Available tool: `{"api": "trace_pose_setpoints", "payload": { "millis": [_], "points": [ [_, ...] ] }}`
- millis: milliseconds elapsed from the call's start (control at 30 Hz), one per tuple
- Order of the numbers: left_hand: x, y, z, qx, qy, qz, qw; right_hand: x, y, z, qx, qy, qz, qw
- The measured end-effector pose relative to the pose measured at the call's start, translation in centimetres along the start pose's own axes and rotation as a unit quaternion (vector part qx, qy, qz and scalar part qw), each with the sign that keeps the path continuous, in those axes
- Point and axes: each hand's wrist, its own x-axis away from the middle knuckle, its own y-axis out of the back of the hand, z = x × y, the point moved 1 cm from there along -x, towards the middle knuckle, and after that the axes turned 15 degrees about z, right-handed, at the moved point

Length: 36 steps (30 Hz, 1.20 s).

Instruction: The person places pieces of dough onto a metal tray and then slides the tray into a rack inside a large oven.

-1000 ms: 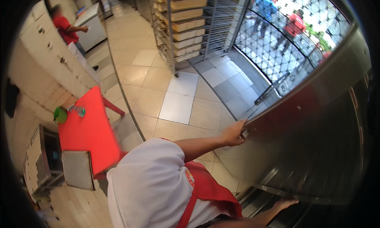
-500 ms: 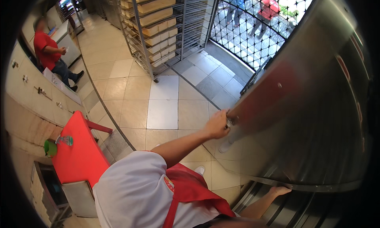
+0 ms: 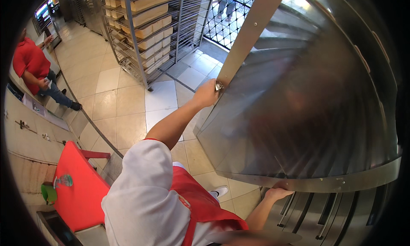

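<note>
The large curved stainless-steel door [image 3: 307, 101] fills the right half of the frame and has swung over the last second: its long edge strip, which lay low and slanted at centre right, now rises steeply to the top centre, so the panel stands much further round on its hinge. From that I judge the swing is well under way and both hands are steering it.

The tall wire bakery rack [image 3: 145, 28] at upper centre has drawn nearer in the view; its shelves hold rows of pale tan rectangular trays or loaves, stacked level on several tiers, and I cannot tell which they are.

The red flat-topped table [image 3: 81, 190] at lower left carries a small clear glass [image 3: 64, 180] lying near its left edge, with a green bowl-like object [image 3: 48, 193] just beside the table, its contents hidden.

A second person in a red shirt [image 3: 30, 60] stands at upper left, well apart from the door.

The left hand [image 3: 207, 92], at the centre of the frame, is closed over a small metal latch [image 3: 218, 86] on the door's edge strip, fingers curled tightly around it. The right hand [image 3: 277, 192], at lower centre right, touches the door's bottom rim from below; whether its fingers are spread or together I cannot tell.
</note>
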Motion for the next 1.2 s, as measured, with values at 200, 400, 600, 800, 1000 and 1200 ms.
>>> {"api": "trace_pose_setpoints", "payload": {
  "millis": [200, 400, 600, 800, 1000, 1200],
  "points": [
    [4.2, 1.4, 0.4, -0.002, -0.011, 0.0, 1.0, 1.4, 1.3, 1.4, -0.035, 0.05, -0.017, 0.998],
    [15.2, 2.0, -3.3, 0.0, 0.066, -0.028, 0.997, 3.2, 5.4, 2.4, -0.008, 0.092, -0.063, 0.994],
    [25.3, -1.1, -7.8, -0.023, 0.115, -0.112, 0.987, 2.6, 8.4, 5.5, -0.037, 0.065, 0.015, 0.997],
    [36.3, -6.7, -12.0, -0.086, 0.189, -0.199, 0.958, 0.2, 14.5, 6.2, -0.088, 0.019, 0.12, 0.989],
    [47.2, -12.8, -20.0, -0.113, 0.253, -0.253, 0.927, -7.7, 24.3, 3.8, -0.091, 0.002, 0.384, 0.919],
    [54.6, -19.1, -26.8, -0.048, 0.281, -0.307, 0.908, -11.1, 27.2, 6.1, -0.025, -0.153, 0.357, 0.921]
  ]
}}
